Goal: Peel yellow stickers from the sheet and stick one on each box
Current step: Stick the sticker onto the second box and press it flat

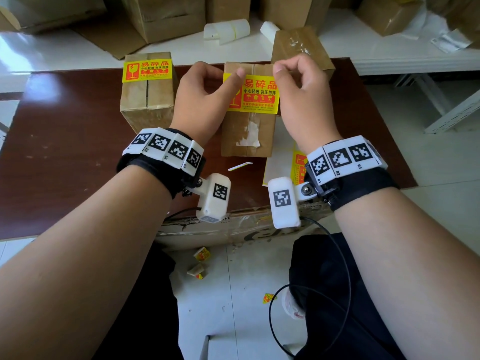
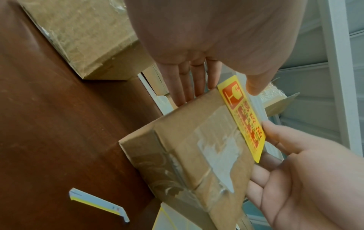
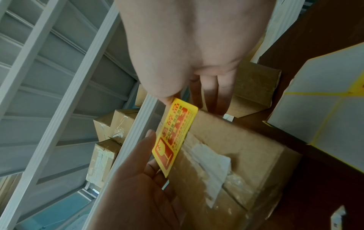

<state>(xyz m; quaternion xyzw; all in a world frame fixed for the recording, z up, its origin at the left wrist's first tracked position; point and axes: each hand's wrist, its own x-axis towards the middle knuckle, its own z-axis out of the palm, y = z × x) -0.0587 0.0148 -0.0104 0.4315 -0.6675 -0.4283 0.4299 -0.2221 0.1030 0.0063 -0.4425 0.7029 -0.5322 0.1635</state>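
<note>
A yellow and red fragile sticker (image 1: 257,96) is stretched between both hands over the middle cardboard box (image 1: 246,136). My left hand (image 1: 233,76) pinches its top left corner. My right hand (image 1: 279,67) pinches its top right corner. In the wrist views the sticker (image 2: 246,124) (image 3: 175,135) stands tilted up from the taped box top (image 2: 187,147); I cannot tell whether its lower edge touches. The left box (image 1: 146,100) carries a sticker (image 1: 148,70). A bare box (image 1: 301,48) stands behind at the right. The sticker sheet (image 1: 279,154) lies under my right wrist.
A peeled backing strip (image 1: 240,166) lies on the brown table (image 1: 65,152) in front of the middle box. More cartons (image 1: 166,16) and a white roll (image 1: 226,31) sit behind. A white metal rack (image 1: 441,105) stands at the right. Crumpled stickers (image 1: 202,254) lie on the floor.
</note>
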